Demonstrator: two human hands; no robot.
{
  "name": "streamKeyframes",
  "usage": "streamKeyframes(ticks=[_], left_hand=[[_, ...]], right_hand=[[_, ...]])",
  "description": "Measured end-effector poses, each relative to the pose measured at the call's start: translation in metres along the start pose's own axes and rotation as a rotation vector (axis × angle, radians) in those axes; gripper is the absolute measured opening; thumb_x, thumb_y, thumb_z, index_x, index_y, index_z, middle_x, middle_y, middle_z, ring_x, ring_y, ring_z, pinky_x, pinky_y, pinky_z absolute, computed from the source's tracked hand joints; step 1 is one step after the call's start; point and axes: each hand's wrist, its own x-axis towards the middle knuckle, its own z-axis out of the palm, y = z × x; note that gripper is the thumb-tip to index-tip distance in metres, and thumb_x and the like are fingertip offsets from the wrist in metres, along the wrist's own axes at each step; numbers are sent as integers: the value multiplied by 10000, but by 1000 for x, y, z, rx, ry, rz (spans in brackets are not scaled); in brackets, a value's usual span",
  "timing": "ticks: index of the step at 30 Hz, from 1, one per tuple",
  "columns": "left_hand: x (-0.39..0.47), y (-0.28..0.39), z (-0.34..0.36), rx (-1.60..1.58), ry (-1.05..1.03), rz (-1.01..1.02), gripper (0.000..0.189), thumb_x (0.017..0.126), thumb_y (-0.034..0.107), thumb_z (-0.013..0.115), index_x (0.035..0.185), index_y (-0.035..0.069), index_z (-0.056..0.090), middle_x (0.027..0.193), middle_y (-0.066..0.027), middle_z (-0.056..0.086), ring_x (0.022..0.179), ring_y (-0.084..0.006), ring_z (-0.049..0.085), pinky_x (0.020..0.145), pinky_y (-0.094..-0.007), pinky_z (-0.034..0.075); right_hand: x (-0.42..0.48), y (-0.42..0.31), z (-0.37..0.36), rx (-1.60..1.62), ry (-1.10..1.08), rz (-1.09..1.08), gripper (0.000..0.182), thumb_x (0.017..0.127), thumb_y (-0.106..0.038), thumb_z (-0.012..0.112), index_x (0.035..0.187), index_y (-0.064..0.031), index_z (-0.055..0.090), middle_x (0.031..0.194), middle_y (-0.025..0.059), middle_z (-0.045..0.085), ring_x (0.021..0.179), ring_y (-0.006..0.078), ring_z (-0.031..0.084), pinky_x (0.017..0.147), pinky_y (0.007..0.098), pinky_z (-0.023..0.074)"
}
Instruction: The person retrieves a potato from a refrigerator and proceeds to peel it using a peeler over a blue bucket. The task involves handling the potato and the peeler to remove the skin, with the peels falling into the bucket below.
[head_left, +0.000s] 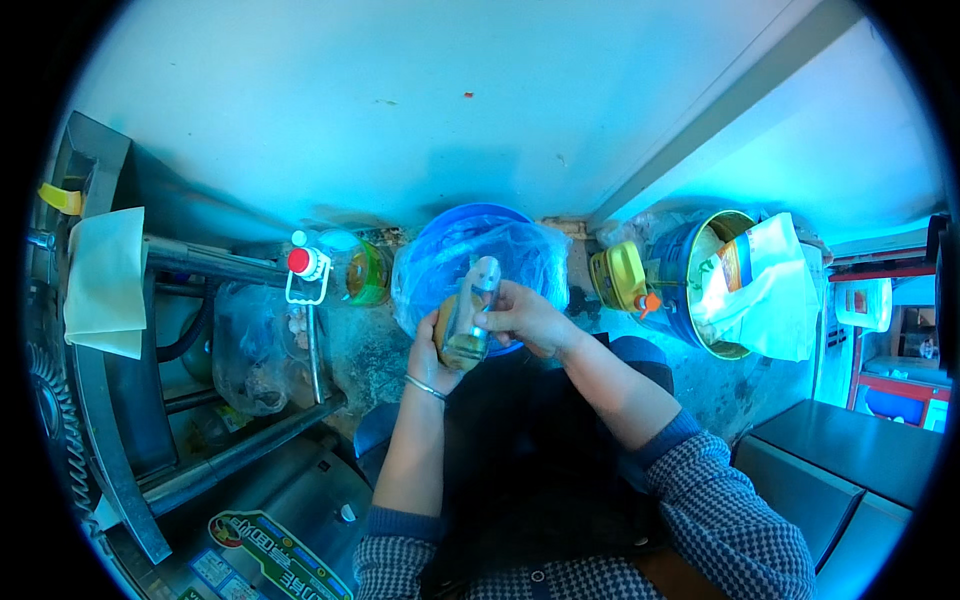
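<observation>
My left hand (436, 358) holds a yellowish, rounded item (454, 319) that looks like a peeled potato. In my right hand (525, 319) is a shiny metal peeler (484, 276), its lower part lying against the potato's face. The fingers and the peeler hide part of the potato. Both hands are over a round blue bin (480, 211) lined with a clear plastic bag (536, 251). The bag spreads over the bin's rim, and its contents cannot be made out.
Left of the bin stand a large oil bottle (365, 274) and a metal rack (225, 259) with a bagged bundle (251, 352). To the right are a yellow jug (619, 274) and a blue bucket (671, 277) holding a white sack (780, 300). A wall (337, 112) rises behind.
</observation>
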Motion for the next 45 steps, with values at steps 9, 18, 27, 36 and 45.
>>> streamKeyframes(ticks=[9,18,27,36,45], left_hand=[[-5,-3,2,-193,-23,-50,468,868,413,352,1190,86,447,1065,-143,556,941,-310,557,724,-480,478],[-17,5,3,-74,50,-8,515,859,437,362,1200,59,442,1137,-143,527,993,-311,538,776,-494,456],[2,-1,-13,-299,-46,5,540,847,447,308,1201,62,445,1087,-154,533,976,-316,524,784,-440,452],[-14,8,8,-282,26,-37,518,832,454,356,1186,90,456,1121,-145,517,984,-330,517,797,-504,435],[5,0,-1,-148,-101,-24,580,836,473,281,1169,31,453,1045,-167,549,880,-329,561,708,-427,473]], right_hand=[[5,7,8,-75,87,-41,282,761,-149,671,932,-34,478,687,20,523,509,64,457,439,199,360],[30,-3,-40,-218,489,-213,197,796,-125,630,883,-51,469,711,31,546,517,83,475,468,218,391],[18,13,2,-58,42,-67,272,788,-211,650,937,-68,472,755,16,530,547,72,474,479,200,369],[29,2,-32,-109,417,-191,229,792,-148,627,903,-23,472,728,43,537,529,87,497,474,225,408],[27,2,-7,29,52,-20,297,773,-188,665,957,-37,487,723,22,541,509,70,466,464,200,368]])
